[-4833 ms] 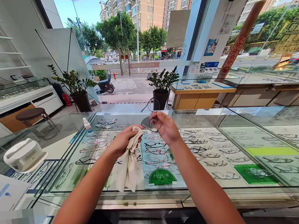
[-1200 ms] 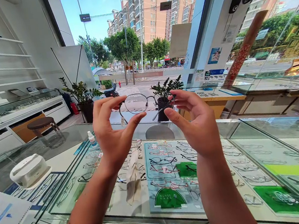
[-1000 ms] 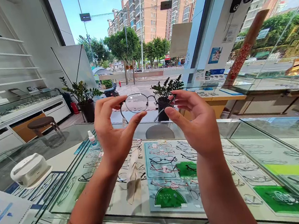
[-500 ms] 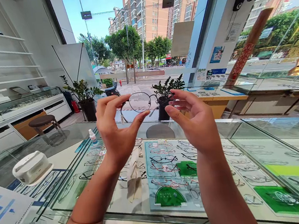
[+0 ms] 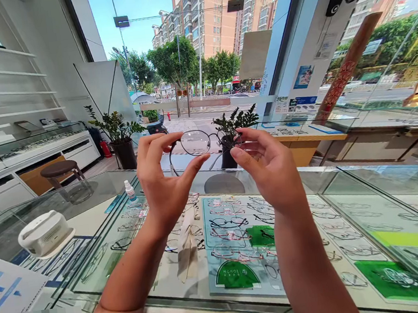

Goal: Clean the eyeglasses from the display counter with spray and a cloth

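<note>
Left hand point(image 5: 163, 185) and right hand point(image 5: 271, 169) each pinch one end of the glasses point(image 5: 202, 144), raised above the desk point(image 5: 311, 184); cloth point(image 5: 186, 248) lies below them.

The left hand point(image 5: 162, 182) and right hand point(image 5: 271, 169) were up at frame centre, well above the surface point(image 5: 95, 191), with open air beneath and to either side. Glasses point(image 5: 196, 144) bridged the gap between them. Below, a cloth point(image 5: 186, 245) lay at lower centre, a bottle point(image 5: 131, 191) stood left of centre, and a white device point(image 5: 45, 235) sat at far left, with bare glass between them. A slanted pane point(image 5: 370, 197) closed off the right. Two plants point(image 5: 118, 129) stood beyond the far edge.
</note>
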Demonstrator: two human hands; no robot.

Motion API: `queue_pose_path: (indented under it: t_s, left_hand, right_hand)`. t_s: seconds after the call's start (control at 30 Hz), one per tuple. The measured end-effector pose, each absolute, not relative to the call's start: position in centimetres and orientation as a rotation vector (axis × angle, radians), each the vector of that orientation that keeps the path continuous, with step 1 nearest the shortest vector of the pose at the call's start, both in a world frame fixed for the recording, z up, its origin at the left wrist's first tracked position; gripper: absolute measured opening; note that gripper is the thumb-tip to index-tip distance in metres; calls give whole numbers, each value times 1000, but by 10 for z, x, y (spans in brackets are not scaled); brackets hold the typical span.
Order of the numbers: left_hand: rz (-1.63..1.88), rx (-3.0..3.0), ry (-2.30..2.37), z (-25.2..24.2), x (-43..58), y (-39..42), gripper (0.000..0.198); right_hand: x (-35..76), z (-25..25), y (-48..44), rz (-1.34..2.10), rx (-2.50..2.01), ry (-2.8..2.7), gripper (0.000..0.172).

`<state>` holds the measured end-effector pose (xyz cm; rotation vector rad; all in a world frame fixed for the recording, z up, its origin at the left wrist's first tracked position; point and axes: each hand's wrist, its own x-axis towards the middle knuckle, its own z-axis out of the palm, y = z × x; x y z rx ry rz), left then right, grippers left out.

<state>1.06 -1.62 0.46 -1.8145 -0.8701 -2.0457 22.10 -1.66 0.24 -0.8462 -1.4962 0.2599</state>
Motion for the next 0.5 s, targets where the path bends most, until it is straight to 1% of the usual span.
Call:
queue_pose_path:
  t_s: [0.23,0.5]
  left_hand:
    - [-2111,-1960,-961,1,-1,6,50]
    - [-2213,-2036,-989,-4,2,19,52]
  right_hand:
    - [206,2,-21,-76,-832,-1413,42]
    - [199,-2,-22,-208,-798,-1365,44]
